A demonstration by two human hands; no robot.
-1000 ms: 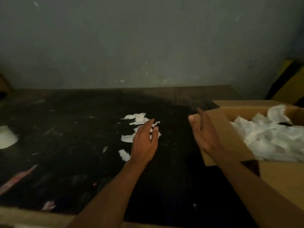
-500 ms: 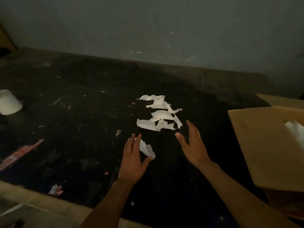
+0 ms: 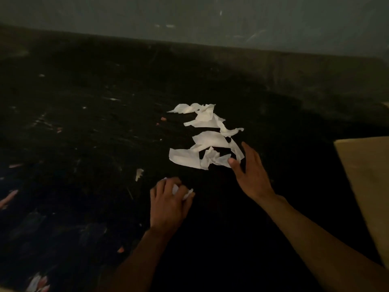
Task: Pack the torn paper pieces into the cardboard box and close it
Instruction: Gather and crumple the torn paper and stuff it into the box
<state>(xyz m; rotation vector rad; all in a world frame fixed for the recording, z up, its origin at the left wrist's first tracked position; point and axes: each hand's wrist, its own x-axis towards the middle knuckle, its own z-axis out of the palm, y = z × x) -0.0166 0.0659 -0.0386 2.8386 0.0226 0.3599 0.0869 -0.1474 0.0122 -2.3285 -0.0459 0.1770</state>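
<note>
Dark scuffed tabletop [image 3: 84, 133] filling frame, cardboard box [image 3: 366, 186] flap at right edge, torn paper pieces [image 3: 207, 140] scattered at centre, right hand [image 3: 251, 175] fingers spread, thumb touching nearest scrap, left hand [image 3: 168, 201] lower centre, fingers curled round a crumpled white piece [image 3: 186, 193]

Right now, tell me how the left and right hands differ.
The left hand is curled round a paper scrap; the right hand is open, fingers spread. The left sits nearer the person; the right is at the paper pile. Both are over the dark table.
</note>
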